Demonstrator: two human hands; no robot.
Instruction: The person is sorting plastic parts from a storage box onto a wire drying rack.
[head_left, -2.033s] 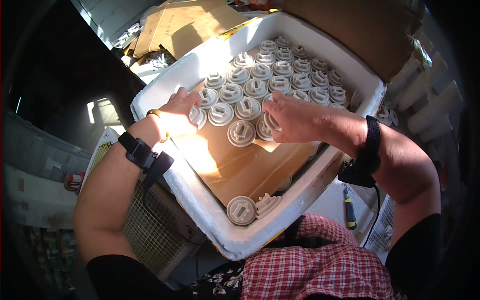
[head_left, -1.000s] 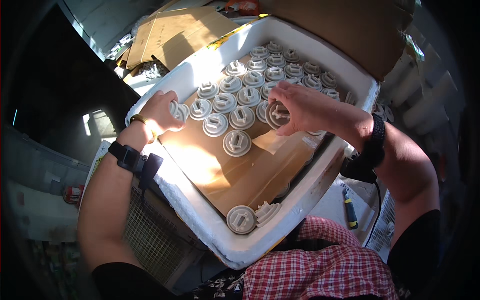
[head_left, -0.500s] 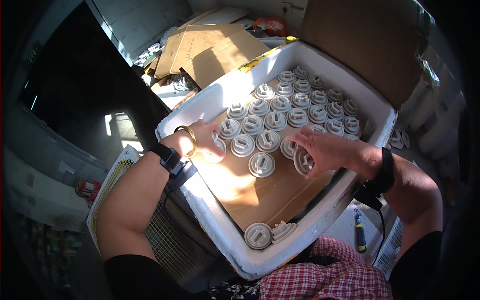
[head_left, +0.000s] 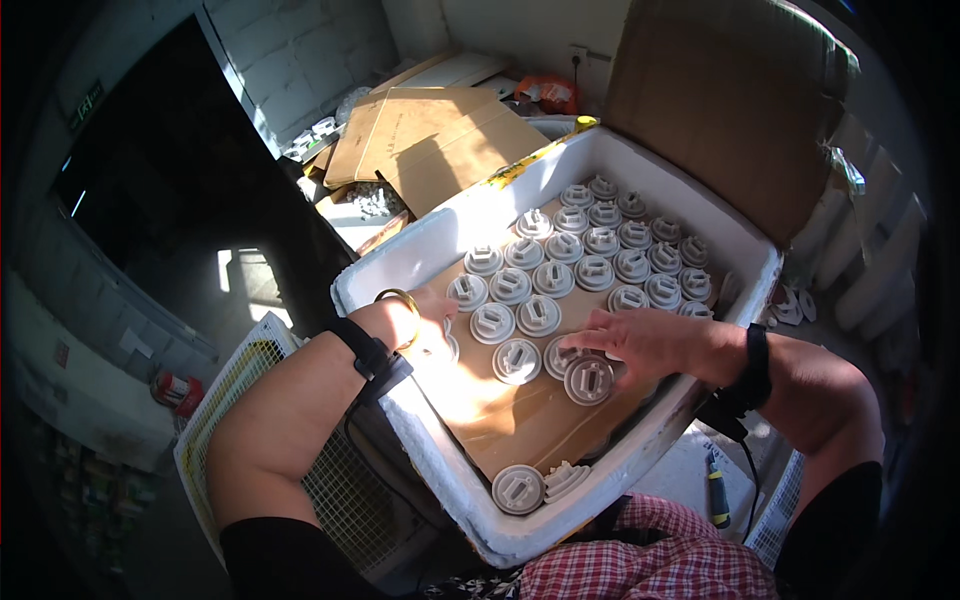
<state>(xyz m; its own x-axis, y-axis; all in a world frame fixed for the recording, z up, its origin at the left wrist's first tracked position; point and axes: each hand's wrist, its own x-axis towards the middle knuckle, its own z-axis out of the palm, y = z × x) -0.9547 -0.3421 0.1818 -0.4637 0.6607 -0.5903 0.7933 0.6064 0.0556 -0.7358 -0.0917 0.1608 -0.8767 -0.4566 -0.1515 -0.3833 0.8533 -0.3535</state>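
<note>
Grey block wall [head_left: 300, 55] and strewn cardboard sheets [head_left: 465, 115] fill the far side of the room, with hard sunlight falling across a white foam tub [head_left: 365, 285] on the near side. Inside it, ridged white discs [head_left: 553, 278] stand in rows on a brown cardboard liner [head_left: 500, 430]. Over the last second, the right hand [head_left: 650, 342] has come lower: the disc it carried tilted, the right-hand disc [head_left: 588, 382], now appears face up beside the nearest discs, seemingly overlapping one just beyond it. That looks to bring it level with the near edge of the rows. The right fingers reach out slightly bent above it; whether they pinch its rim cannot be told. Meanwhile the left hand [head_left: 432, 318] has moved from beside the tub's left wall down to the liner, next to a half-hidden disc [head_left: 451, 348]; glare washes out its fingers, so I cannot tell their grip. Tub walls hem in both wrists, and a tall cardboard panel [head_left: 725, 120] rises behind the far right rim. Another disc [head_left: 519, 489] and a tilted stack [head_left: 567, 481] occupy the near corner. Outside, a wire mesh rack [head_left: 335, 485] stands left and a yellow-and-black tool [head_left: 718, 495] lies right.
</note>
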